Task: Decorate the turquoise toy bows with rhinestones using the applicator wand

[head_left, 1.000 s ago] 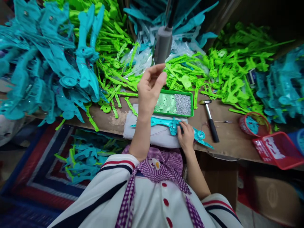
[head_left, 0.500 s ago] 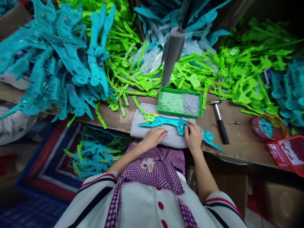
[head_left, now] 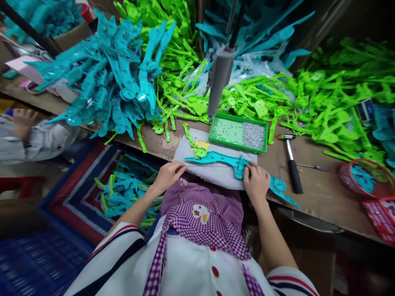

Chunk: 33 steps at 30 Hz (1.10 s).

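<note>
A long turquoise plastic part (head_left: 212, 157) lies across a pale folded cloth (head_left: 212, 177) at the table's front edge. My right hand (head_left: 256, 181) grips its right half, fingers over the raised block in its middle. From that block a thin dark thread (head_left: 210, 166) runs taut to the left. Its far end is pinched between the thumb and fingers of my left hand (head_left: 170, 176), just off the cloth's left edge. A lime green plastic piece (head_left: 200, 152) overlaps the part's left section, beside a yellow figure (head_left: 203, 143) on the cloth.
Behind the cloth sits a green tray (head_left: 264, 142) of small metal pieces, under a hanging grey power screwdriver (head_left: 219, 82). To the right lie a hammer (head_left: 291, 164), a thin tool (head_left: 313, 167) and red baskets (head_left: 345, 176). Turquoise parts (head_left: 123, 78) pile up left; another person's hand (head_left: 24, 119) shows there.
My left hand has moved left, away from the turquoise part, drawing the thread out long and straight. My right hand stays on the part. The view has shifted a little left.
</note>
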### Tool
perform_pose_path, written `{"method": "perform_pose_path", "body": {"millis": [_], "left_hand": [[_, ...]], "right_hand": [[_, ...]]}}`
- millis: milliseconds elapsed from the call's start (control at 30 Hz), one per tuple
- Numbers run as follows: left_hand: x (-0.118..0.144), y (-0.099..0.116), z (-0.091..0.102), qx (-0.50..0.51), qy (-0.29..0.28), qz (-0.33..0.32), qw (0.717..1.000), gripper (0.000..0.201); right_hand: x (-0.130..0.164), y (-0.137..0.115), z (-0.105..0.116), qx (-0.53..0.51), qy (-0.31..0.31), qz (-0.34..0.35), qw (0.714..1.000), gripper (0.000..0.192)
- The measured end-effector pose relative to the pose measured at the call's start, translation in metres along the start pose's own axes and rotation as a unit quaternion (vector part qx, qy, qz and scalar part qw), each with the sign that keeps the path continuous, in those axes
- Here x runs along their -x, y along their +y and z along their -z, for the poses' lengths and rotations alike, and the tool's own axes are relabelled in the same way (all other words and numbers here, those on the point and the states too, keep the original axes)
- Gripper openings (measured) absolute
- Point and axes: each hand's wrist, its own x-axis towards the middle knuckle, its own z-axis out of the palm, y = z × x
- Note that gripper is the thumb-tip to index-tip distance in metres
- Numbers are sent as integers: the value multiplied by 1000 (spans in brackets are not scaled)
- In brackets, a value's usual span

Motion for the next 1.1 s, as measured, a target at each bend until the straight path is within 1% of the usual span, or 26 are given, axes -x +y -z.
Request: {"method": "perform_pose_path", "body": {"millis": [67, 133, 233, 300, 400, 467, 567, 700, 800, 967, 1100], "left_hand": [[-3, 1, 3, -7, 8, -6, 1000, 29], [-17, 1, 2, -15, 42, -9, 999, 30], [-51, -3, -8, -21, 106, 0, 994, 30], [-76, -8, -20, -19, 131, 17, 991, 27], [-104, -19, -38, -23, 136, 44, 989, 21], [-114, -25, -46, -29, 123, 59, 990, 18], [-115, -33, -47, -27, 100, 58, 993, 14], [-106, -42, -37, -25, 84, 33, 996, 14], [-100, -47, -28, -20, 61, 22, 998, 13], [-90, -53, -21, -26, 77, 11, 997, 11], [-75, -54, -17, 2, 50, 12, 999, 14]], "right_hand": [[3, 2, 1, -4, 3, 4, 1000, 32], [3, 2, 0, -11, 3, -2, 1000, 31], [1, 1, -1, -22, -2, -20, 1000, 30], [1, -1, -1, -25, -4, -28, 999, 30], [1, -2, 0, -23, -5, -27, 999, 30], [2, -2, -1, -21, -6, -21, 1000, 31], [2, -1, -3, -25, -5, -19, 999, 31], [1, 0, -6, -18, 6, -28, 999, 29], [2, 1, -5, -13, 3, -24, 1000, 29], [5, 8, 3, 4, -8, 4, 1000, 27], [7, 15, 9, 37, -9, 32, 999, 26]]}}
